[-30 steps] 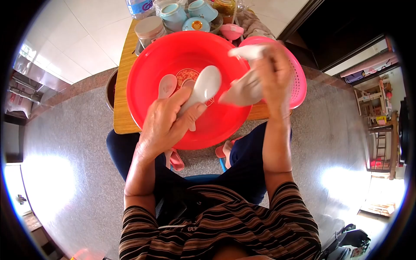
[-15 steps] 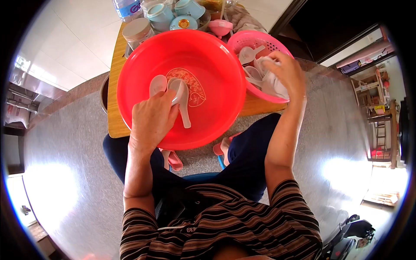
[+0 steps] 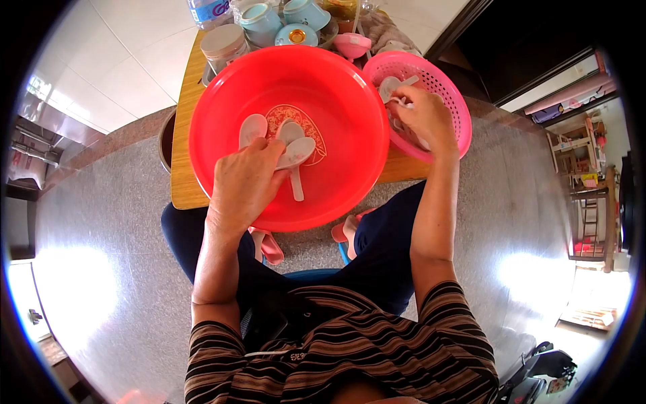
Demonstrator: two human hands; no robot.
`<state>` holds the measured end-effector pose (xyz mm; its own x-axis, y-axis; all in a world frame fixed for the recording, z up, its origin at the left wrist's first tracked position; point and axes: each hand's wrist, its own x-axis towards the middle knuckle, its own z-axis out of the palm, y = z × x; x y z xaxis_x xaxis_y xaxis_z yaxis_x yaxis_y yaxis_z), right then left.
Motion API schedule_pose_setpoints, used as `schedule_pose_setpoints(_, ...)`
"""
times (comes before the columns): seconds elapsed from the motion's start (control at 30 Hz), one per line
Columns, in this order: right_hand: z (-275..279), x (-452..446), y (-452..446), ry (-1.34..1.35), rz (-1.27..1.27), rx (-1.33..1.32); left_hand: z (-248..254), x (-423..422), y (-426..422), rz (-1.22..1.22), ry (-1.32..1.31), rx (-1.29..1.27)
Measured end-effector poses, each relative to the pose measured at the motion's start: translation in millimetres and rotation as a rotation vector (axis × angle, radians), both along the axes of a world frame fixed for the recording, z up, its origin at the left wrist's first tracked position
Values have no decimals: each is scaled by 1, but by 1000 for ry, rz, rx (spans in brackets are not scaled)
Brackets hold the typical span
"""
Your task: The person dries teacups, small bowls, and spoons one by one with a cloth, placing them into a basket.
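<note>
My left hand (image 3: 245,176) is over the red basin (image 3: 346,128), closed on a white soup spoon (image 3: 297,152) whose bowl points right. Another white spoon (image 3: 253,126) shows just beyond my fingers; whether I grip it too is unclear. Underneath the held spoon lies a third spoon (image 3: 291,130), its handle toward me. My right hand (image 3: 427,120) reaches into the pink perforated basket (image 3: 452,94), fingertips pinched on something white, mostly hidden by the fingers. Beside those fingertips rests a translucent spoon (image 3: 389,87) in the basket.
Basin and basket stand on a small wooden table (image 3: 185,158). Along its far side are a lidded jar (image 3: 224,46), light-blue cups (image 3: 261,25), a blue lid (image 3: 296,35), a pink funnel-like piece (image 3: 352,46) and a plastic bottle (image 3: 210,12). My knees are under the near edge.
My right hand has moved left and lower in the basket, off the white item it was over. My left hand has turned the held spoon so its bowl points right. The view shifted slightly.
</note>
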<state>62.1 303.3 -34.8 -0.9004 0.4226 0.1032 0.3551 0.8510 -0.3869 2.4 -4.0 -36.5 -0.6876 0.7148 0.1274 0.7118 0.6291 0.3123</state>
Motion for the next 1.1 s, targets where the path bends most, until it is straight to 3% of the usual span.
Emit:
schedule_pose_setpoints(0.23, 15, 9, 21, 393, -97, -189, -4, -2, -3, -127, -88, 71)
schedule_pose_setpoints(0.3, 23, 13, 21, 567, -89, -407, -4, -2, -2, -157, -87, 114)
schedule_pose_setpoints(0.5, 48, 21, -22, 893, -22, -387, 6, 0, 2, -145, -16, 315)
schedule_pose_setpoints(0.57, 51, 20, -48, 1103, 196, -205, 13, 5, 0, -115, -372, 474)
schedule_pose_setpoints(0.6, 52, 25, -68, 1100, 266, -231, 15, 6, -1, -116, -372, 473)
schedule_pose_setpoints(0.67, 48, 21, -98, 1133, 484, -120, 17, 9, -4, -183, -861, 662)
schedule_pose_setpoints(0.73, 40, 16, -121, 1121, 683, 105, 20, 19, -3, -162, -958, 761)
schedule_pose_setpoints(0.83, 30, 18, -148, 1075, 770, 312, 27, 31, -1, -118, -1085, 882)
schedule_pose_setpoints(0.97, 28, 11, -156, 1090, 791, 312, 20, 23, 0, -59, -1252, 1100)
schedule_pose_setpoints(1.03, 29, 13, -159, 1044, 792, 320, 14, 17, -1, -270, -1358, 1200)
schedule_pose_setpoints(1.1, 32, 14, -158, 999, 788, 329, 9, 18, 0, -128, -1402, 1248)
